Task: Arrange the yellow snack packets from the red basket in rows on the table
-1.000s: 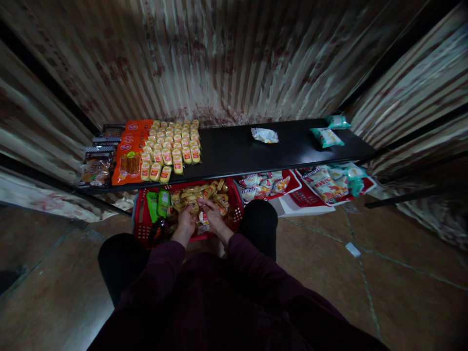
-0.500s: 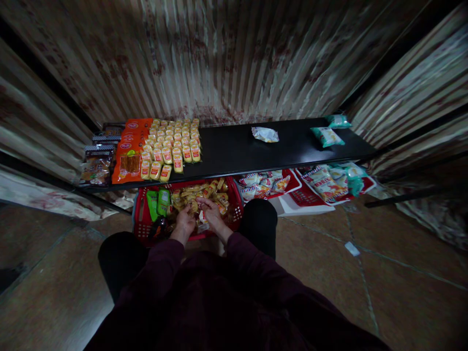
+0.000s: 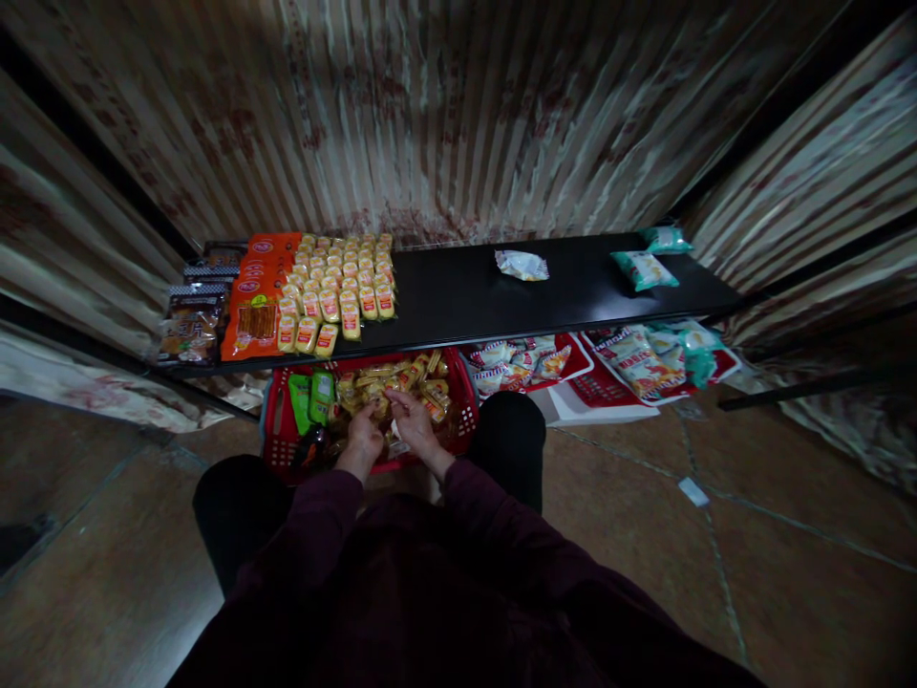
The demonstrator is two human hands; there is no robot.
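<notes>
A red basket (image 3: pixel 467 413) on the floor under a black shelf holds several small yellow snack packets (image 3: pixel 422 375) and two green packets (image 3: pixel 312 397). Both hands are inside it. My left hand (image 3: pixel 365 435) is curled with its fingers pinched on yellow packets. My right hand (image 3: pixel 412 420) lies beside it, fingers closed over the packets in the pile. Rows of the same yellow packets (image 3: pixel 342 291) lie lined up on the left part of the black shelf (image 3: pixel 458 301).
Orange packs (image 3: pixel 254 301) and dark packs (image 3: pixel 187 325) lie at the shelf's left end. A white packet (image 3: pixel 522 265) and green packets (image 3: pixel 645 269) sit further right. Red trays of snack bags (image 3: pixel 634 358) stand under the shelf. My knees flank the basket.
Both hands shifted slightly within the basket while handling packets. The right hand's fingers moved forward over the pile. Nothing on the shelf changed.
</notes>
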